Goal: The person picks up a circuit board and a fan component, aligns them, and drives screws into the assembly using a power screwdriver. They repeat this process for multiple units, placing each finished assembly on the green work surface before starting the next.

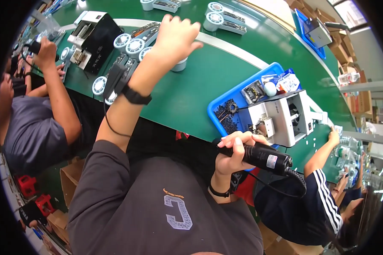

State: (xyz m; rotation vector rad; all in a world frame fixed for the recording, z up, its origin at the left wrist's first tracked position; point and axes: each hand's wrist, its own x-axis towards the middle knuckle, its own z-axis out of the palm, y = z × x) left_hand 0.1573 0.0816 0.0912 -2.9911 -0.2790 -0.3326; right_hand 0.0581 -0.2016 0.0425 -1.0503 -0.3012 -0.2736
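Observation:
My right hand (238, 153) is wrapped round a black electric screwdriver (259, 157), held level in front of my body near the table edge. Its coiled cord hangs from the right end. My left hand (176, 36) reaches far out over the green table, fingers stretched away and thumb apart, with nothing visible in it. Around the left hand and forearm lie several light-blue round-ended units (135, 46) with open grey bodies showing inner parts. A black wristband (136, 95) and a dark cabled piece (115, 78) sit at my left wrist; the forearm hides part of the units.
A blue tray (212, 111) at the right holds dark screws (226, 117), and a silver screw feeder (281, 117) stands at it. A black screw feeder (95, 40) stands at the left. More units (214, 20) lie farther back. Co-workers (42, 119) sit on both sides.

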